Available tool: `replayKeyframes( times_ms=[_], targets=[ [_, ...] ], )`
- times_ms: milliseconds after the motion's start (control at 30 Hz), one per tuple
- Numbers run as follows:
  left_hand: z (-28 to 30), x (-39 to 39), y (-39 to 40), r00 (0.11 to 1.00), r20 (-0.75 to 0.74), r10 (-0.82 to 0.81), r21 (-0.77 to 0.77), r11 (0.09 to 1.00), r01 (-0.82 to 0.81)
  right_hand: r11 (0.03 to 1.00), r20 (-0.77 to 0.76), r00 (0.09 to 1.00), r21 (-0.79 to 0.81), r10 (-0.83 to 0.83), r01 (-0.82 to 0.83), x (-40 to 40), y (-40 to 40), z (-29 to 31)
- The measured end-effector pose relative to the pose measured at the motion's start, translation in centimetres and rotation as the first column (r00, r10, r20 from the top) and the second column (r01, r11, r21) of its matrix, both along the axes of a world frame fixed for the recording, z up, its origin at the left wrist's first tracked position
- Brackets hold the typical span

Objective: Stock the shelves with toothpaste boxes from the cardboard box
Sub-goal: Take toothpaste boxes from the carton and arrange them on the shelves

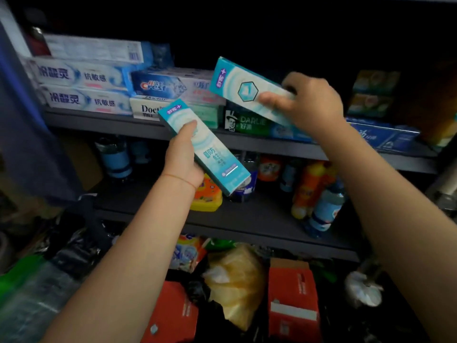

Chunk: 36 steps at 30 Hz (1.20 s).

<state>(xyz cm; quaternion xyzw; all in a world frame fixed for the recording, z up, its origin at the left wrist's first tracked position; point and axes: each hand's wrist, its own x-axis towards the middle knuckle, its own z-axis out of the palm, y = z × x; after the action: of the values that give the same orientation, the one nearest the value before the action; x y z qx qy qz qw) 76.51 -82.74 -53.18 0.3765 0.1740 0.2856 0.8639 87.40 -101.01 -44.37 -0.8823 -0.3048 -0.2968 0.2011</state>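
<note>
Seen from the head camera, each hand holds one teal toothpaste box before the dark shelf unit. Left hand (184,157) wraps the lower toothpaste box (205,146) at mid-length; its long axis runs from upper left to lower right, purple-logo end uppermost, overlapping the top shelf edge (103,120). Right hand (310,102) pinches the upper toothpaste box (244,89) at its right end; this box slopes likewise, logo end up and left, above the green Darlie box (249,123). Stacked boxes, among them a Crest box (158,85), fill the shelf's left; dark open room lies above the Darlie row. Bottles (321,194) on the shelf below are blurred. The upper box's far end is hidden by fingers.
</note>
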Motion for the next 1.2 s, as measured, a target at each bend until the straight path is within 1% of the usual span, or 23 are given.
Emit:
replayKeyframes(
  times_ms=[67,133,267,333,533,600,700,767,867,967,1000,1033,1100,1200],
  targets=[
    [0.5,0.2,-0.7,1.000,0.009,0.002,0.023,1.000,-0.002,0.997,0.057,0.997,-0.043,-0.056,0.059,1.4,-0.4,1.2],
    [1.0,0.1,-1.5,0.999,0.031,-0.009,0.029,1.000,0.008,0.991,0.055,0.996,-0.111,-0.069,0.075,2.5,-0.5,2.0],
    [1.4,0.1,-2.8,0.999,0.027,-0.021,0.036,0.999,0.020,0.973,-0.015,1.000,-0.231,-0.024,0.020,3.6,-1.2,2.9],
    [1.5,0.1,-3.0,1.000,0.013,-0.019,0.052,0.998,0.018,0.964,-0.039,0.999,-0.267,-0.019,0.008,3.9,-1.7,3.0],
    [1.7,-0.2,-4.0,0.999,0.016,-0.030,0.077,0.997,0.028,0.922,-0.118,0.989,-0.385,-0.091,0.039,4.1,-1.4,2.4],
    [1.7,-0.2,-4.2,0.999,0.015,-0.030,0.071,0.997,0.029,0.912,-0.171,0.979,-0.410,-0.109,0.030,4.3,-2.0,2.8],
    [1.5,-0.2,-4.2,1.000,0.013,-0.027,0.072,0.997,0.026,0.918,-0.230,0.967,-0.397,-0.106,0.007,5.2,-3.5,3.4],
    [1.6,0.0,-4.3,1.000,0.010,-0.030,0.074,0.997,0.029,0.932,-0.261,0.963,-0.362,-0.069,-0.031,5.6,-4.1,3.4],
    [2.0,0.2,-4.8,0.998,0.024,-0.053,0.068,0.996,0.052,0.974,-0.294,0.955,-0.202,0.038,-0.101,6.1,-4.3,3.2],
    [2.5,0.6,-5.3,0.997,0.040,-0.070,0.064,0.996,0.067,0.998,-0.287,0.957,-0.023,0.046,-0.055,6.9,-4.4,3.3],
    [2.7,0.7,-5.4,0.996,0.050,-0.078,0.061,0.995,0.075,1.000,-0.275,0.961,0.000,0.020,-0.021,7.1,-4.3,3.4],
    [2.7,1.0,-5.5,0.994,0.062,-0.090,0.059,0.995,0.086,1.000,-0.264,0.964,-0.008,-0.013,0.012,7.4,-4.3,3.4],
    [2.6,1.5,-5.8,0.988,0.086,-0.129,0.051,0.991,0.125,0.996,-0.248,0.967,-0.073,-0.066,0.049,7.7,-4.0,3.4],
    [2.3,2.3,-6.9,0.967,0.126,-0.221,0.007,0.975,0.222,0.989,-0.251,0.967,-0.150,-0.052,0.015,7.9,-3.4,3.0]
  ],
)
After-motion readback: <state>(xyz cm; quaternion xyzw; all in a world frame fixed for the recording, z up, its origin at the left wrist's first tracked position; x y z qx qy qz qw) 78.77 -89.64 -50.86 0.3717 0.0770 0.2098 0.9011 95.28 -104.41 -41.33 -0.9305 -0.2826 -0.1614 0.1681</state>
